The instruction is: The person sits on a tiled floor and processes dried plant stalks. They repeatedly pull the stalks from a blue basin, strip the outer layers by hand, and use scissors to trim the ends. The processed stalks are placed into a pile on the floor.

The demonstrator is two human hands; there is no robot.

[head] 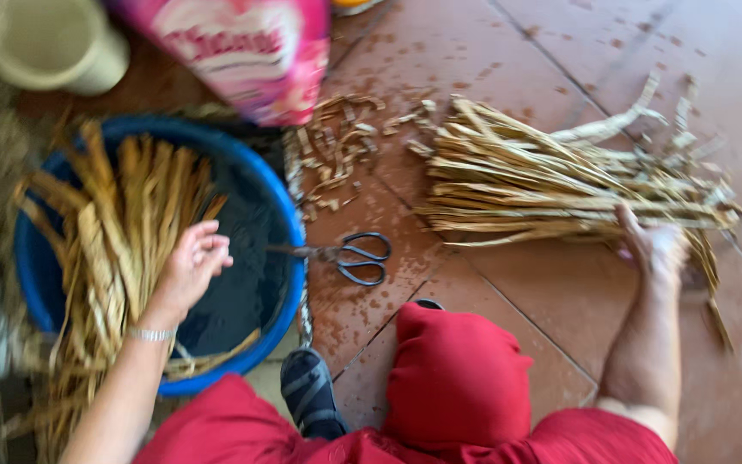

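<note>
The right hand (pixel 656 249) reaches out to the strips (pixel 560 176), a loose heap of dry, straw-coloured plant strips lying on the wet red floor tiles (pixel 543 51); its fingers seem closed over a few ends at the heap's near edge, though blur makes the grasp hard to read. The left hand (pixel 192 265) hangs over the blue tub (pixel 289 249), fingers loosely curled and holding nothing, just beside the soaked strips (pixel 118 232) that drape over the tub's far rim. The dry strips look light, stiff and brittle, likely to splinter or slide apart, so a grasp around several together near the middle should serve better than pulling one by its tip; those in the tub are probably limper and slicker. Black scissors (pixel 355 258) lie on the tiles between tub and heap, with short cuttings (pixel 332 146) scattered beyond them. A pink bag (pixel 242 47) with white lettering stands at the top, beside a pale cup (pixel 49 43). Red trousers and a dark sandal (pixel 309 391) fill the bottom.
</note>
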